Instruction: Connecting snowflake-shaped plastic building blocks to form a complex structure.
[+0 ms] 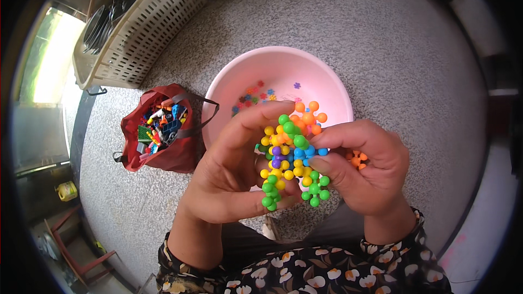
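A cluster of joined plastic snowflake pieces [294,155] in green, yellow, orange, blue and purple is held between both hands over a pink basin [229,95]. My left hand [231,177] grips the cluster's left side, with the thumb under the green pieces and the fingers over the top. My right hand [365,169] pinches its right side near the blue and green pieces. A loose orange piece [357,159] shows behind the right hand. Several small loose pieces [256,95] lie inside the basin.
A red bag [160,158] full of mixed toy bricks sits on the speckled floor, left of the basin. A cream plastic crate [144,32] with dark dishes stands at the upper left. Red stool legs [76,256] show at the lower left.
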`<state>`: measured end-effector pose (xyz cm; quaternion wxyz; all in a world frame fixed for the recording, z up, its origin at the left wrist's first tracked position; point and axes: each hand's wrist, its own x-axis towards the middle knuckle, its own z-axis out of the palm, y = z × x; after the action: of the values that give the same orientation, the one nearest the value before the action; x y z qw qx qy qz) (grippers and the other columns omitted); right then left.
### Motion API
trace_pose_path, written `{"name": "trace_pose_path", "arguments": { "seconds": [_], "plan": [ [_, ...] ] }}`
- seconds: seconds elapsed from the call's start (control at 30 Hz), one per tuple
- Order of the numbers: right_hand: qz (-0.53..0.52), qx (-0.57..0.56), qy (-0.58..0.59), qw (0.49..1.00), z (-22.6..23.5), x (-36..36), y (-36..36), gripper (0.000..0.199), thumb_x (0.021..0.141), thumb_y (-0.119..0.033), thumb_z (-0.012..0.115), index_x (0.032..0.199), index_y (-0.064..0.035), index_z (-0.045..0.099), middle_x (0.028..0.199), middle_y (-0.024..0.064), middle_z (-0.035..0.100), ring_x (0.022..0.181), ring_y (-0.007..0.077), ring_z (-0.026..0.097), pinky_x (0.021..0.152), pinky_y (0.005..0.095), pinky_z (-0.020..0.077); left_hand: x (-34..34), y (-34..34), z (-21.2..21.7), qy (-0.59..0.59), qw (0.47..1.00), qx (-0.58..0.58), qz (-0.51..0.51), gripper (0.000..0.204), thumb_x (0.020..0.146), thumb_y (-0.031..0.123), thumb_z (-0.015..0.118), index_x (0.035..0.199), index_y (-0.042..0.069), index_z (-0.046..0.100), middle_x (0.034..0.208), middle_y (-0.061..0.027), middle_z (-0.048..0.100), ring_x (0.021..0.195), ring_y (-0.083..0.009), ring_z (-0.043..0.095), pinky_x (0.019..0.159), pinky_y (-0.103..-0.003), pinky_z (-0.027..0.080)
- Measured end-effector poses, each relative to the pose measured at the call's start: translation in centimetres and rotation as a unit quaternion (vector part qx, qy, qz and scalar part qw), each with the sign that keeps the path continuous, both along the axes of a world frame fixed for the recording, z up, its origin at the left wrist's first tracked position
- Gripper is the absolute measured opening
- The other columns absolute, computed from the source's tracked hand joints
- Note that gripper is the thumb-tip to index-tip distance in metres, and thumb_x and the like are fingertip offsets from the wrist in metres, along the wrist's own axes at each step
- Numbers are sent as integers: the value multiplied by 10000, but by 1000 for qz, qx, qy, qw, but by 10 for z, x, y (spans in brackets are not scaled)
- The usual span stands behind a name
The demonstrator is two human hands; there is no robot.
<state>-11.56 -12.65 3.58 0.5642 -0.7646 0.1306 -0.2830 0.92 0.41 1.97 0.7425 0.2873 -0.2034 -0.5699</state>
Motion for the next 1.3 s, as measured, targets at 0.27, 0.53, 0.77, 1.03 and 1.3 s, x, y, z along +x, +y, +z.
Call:
{"name": "trace_pose_path", "arguments": {
  "seconds": [0.27, 0.53, 0.77, 1.03, 1.3],
  "plan": [
    [15, 18, 31, 999, -6, 0, 0, 144, 756, -28, 652, 887, 1, 599, 752, 66, 627, 583, 67, 587, 515, 188, 459, -4, -9, -10, -400, 909, 6, 120, 773, 685, -62, 674, 1326, 19, 251, 1220, -144, 440, 1066, -199, 505, 868, -295, 457],
    [20, 38, -9, 999, -4, 3, 3, 139, 768, -20, 639, 898, 15, 602, 772, 85, 627, 602, 74, 591, 519, 193, 464, -5, -1, -10, -221, 966, 22, 130, 705, 668, -52, 695, 1268, -4, 326, 1147, -155, 512, 1020, -226, 550, 845, -325, 485],
    [6, -96, 35, 995, 3, 3, 0, 177, 713, -45, 682, 880, -23, 629, 678, 78, 618, 540, 107, 587, 485, 216, 459, -6, 4, 1, -143, 979, 63, 131, 617, 695, -27, 686, 1217, -33, 357, 1070, -160, 563, 943, -225, 593, 798, -326, 515],
    [-5, -116, 47, 992, 9, 0, 0, 208, 689, -52, 696, 886, -30, 633, 672, 73, 621, 534, 121, 595, 483, 230, 468, -5, 7, -3, -80, 990, 35, 111, 645, 689, 16, 706, 1220, -46, 345, 1118, -166, 541, 979, -221, 576, 795, -319, 504],
    [-52, -59, 39, 996, 13, -2, 9, 221, 672, -28, 696, 883, -24, 632, 731, 101, 633, 597, 188, 633, 543, 259, 507, -5, 8, -6, -253, 959, 44, 123, 612, 704, -8, 682, 1227, -61, 368, 1129, -163, 549, 1005, -233, 568, 841, -325, 475]
  ]
}}
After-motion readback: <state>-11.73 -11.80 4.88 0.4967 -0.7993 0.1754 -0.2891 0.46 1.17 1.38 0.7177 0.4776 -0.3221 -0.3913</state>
